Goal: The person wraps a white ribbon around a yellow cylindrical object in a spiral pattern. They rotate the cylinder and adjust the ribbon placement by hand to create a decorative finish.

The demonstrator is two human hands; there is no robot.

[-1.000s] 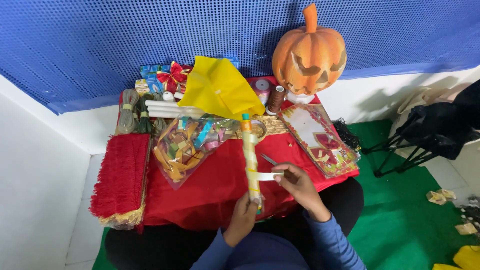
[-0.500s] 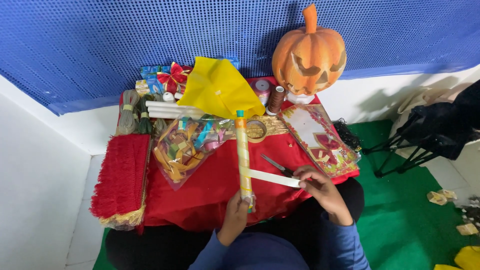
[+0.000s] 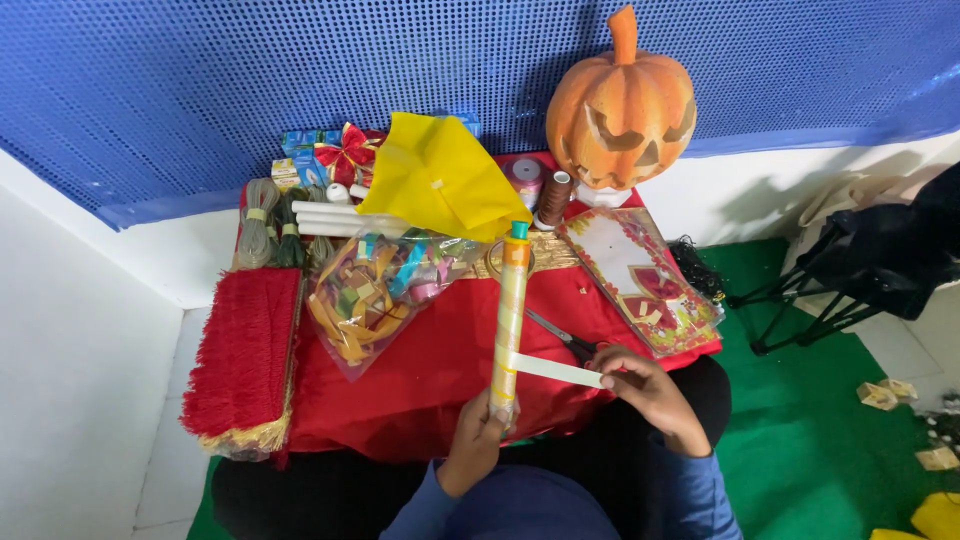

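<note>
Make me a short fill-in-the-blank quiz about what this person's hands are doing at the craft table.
1. The left hand grips the bottom of a long, upright ____.
2. The right hand pulls a white strip sideways off the tube, over the ____ tablecloth.
3. At the back of the table stands an orange ____.
4. Black-handled ____ lie on the cloth just above the white strip.

Missing words: tube; red; pumpkin; scissors

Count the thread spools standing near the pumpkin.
2: a pale spool and a brown spool, side by side left of the pumpkin. Others may be hidden behind the yellow sheet.
</note>
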